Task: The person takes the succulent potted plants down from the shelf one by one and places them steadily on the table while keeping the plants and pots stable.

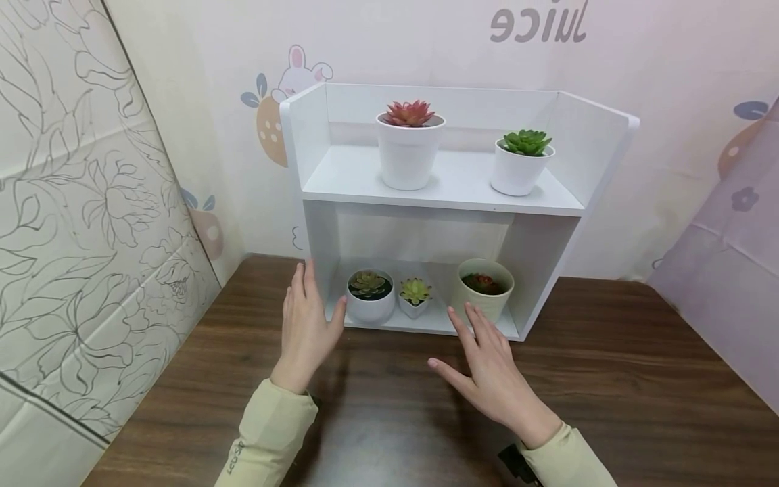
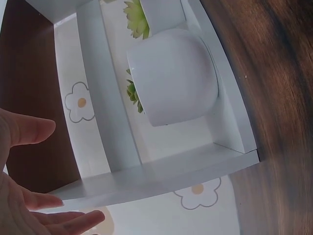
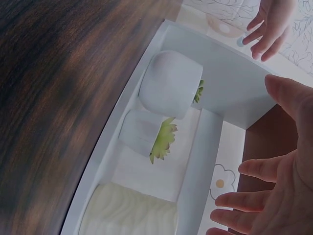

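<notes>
Both hands hold nothing and reach toward a white two-tier shelf (image 1: 444, 206). My left hand (image 1: 305, 331), fingers straight and thumb apart, is near the shelf's left side. Closest to it on the lower tier is a round white pot (image 1: 371, 310) with a dark green succulent. My right hand (image 1: 489, 372) has its fingers spread, their tips overlapping a cream pot (image 1: 487, 297) with a reddish plant in the head view. Between those pots stands a small white pot (image 1: 414, 309) with a yellow-green succulent. The right wrist view shows the right fingers (image 3: 259, 169) extended.
On the upper tier stand a tall white pot (image 1: 409, 159) with a red succulent and a smaller white pot (image 1: 517, 172) with a green one. The shelf rests on a dark wooden table (image 1: 389, 412). Behind it is a patterned wall covering (image 1: 426, 40); a floral panel (image 1: 91, 203) stands at left.
</notes>
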{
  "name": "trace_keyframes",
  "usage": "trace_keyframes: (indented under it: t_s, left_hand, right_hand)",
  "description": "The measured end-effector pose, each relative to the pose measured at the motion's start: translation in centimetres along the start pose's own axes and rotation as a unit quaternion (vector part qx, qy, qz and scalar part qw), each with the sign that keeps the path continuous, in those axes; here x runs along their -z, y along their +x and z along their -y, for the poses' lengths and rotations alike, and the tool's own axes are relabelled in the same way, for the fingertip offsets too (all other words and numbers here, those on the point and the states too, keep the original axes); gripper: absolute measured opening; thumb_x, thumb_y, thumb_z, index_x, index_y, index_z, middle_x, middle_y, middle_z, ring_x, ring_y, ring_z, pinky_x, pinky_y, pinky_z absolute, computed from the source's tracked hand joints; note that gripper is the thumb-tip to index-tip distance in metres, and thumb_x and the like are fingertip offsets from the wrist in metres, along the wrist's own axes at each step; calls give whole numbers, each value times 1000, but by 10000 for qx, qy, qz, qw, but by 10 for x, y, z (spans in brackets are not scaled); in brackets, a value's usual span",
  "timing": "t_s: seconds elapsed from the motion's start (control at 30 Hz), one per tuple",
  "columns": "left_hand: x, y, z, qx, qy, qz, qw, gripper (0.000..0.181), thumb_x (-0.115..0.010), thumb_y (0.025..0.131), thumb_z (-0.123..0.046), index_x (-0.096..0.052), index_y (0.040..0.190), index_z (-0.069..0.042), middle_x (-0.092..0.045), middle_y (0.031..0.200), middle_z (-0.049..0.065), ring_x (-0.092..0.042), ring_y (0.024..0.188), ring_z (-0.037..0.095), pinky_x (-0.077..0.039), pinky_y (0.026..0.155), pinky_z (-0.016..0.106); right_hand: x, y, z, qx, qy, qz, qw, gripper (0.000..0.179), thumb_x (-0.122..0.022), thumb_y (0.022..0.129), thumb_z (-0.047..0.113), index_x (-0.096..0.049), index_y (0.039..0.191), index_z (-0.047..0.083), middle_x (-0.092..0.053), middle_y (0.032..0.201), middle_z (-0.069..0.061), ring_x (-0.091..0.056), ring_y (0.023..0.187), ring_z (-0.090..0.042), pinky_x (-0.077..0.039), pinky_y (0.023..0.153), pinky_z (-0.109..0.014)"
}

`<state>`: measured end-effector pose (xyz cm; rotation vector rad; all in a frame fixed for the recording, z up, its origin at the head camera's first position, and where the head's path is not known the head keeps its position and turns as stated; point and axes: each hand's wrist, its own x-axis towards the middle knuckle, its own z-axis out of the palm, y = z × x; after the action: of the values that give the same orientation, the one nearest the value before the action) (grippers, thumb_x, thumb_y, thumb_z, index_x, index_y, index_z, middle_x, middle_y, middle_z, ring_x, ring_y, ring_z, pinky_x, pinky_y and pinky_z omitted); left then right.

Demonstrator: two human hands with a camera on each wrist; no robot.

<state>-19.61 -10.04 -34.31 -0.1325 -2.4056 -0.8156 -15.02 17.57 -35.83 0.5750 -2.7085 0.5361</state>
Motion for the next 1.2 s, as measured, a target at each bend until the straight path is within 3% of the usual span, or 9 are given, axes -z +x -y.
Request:
trace_keyframes:
  t_s: [0.37,0.63,1.2]
  left_hand:
    - [1,6,3,-19,-53,-231,9997,79,-66,87,-23,-23,147,6,-32,145,32,-37,132,46,-28,110,59]
    - [4,14,4,70,37,-95,9999,80,-66,88,-24,-22,147,6,-30,147,31,-35,135,44,-24,112,58]
    - [6,23,8,69,24,-181,9998,81,-66,88,-23,-21,148,6,-33,145,29,-37,132,42,-26,112,58]
  right_hand:
    - [-2,0,-2,-43,-11,62,10000,82,-62,88,52,-30,150,10,-22,155,-25,-20,143,-42,-21,109,-60]
    - [-2,-1,-3,-44,6,73,10000,82,-62,88,53,-29,151,11,-22,155,-24,-20,143,-42,-22,108,-61]
    - [-1,-3,-2,9,73,31,10000,82,-63,87,52,-32,149,9,-24,155,-24,-22,142,-42,-23,107,-61]
